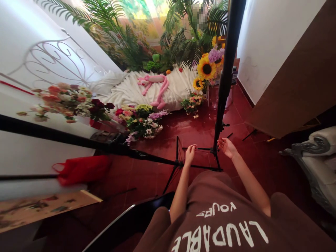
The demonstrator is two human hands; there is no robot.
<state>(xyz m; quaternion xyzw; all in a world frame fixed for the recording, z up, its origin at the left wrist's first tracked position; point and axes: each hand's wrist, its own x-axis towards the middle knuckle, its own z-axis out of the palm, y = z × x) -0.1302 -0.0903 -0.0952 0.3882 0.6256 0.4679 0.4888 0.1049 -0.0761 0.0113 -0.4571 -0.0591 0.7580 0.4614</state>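
Observation:
My left hand [190,154] is held in front of my body with its thumb and fingers drawn together. Whatever may be between the fingertips is too small to make out. My right hand [228,147] is open, its fingers loosely curled and slightly apart, close beside a black upright pole [222,91]. The pole stands on a black tripod base [214,150], and one of its thin legs runs near my left fingertips. Whether either hand touches the stand I cannot tell. A second black stand [147,156] slants in from the left.
A white-draped platform [118,89] bears a pink plush toy [161,89]. Flower bunches [144,120], sunflowers [206,68] and palm fronds [110,28] surround it. At left hangs a red bag [82,169]; at right stands a carved sofa [315,161]. The red floor [181,124] is tiled.

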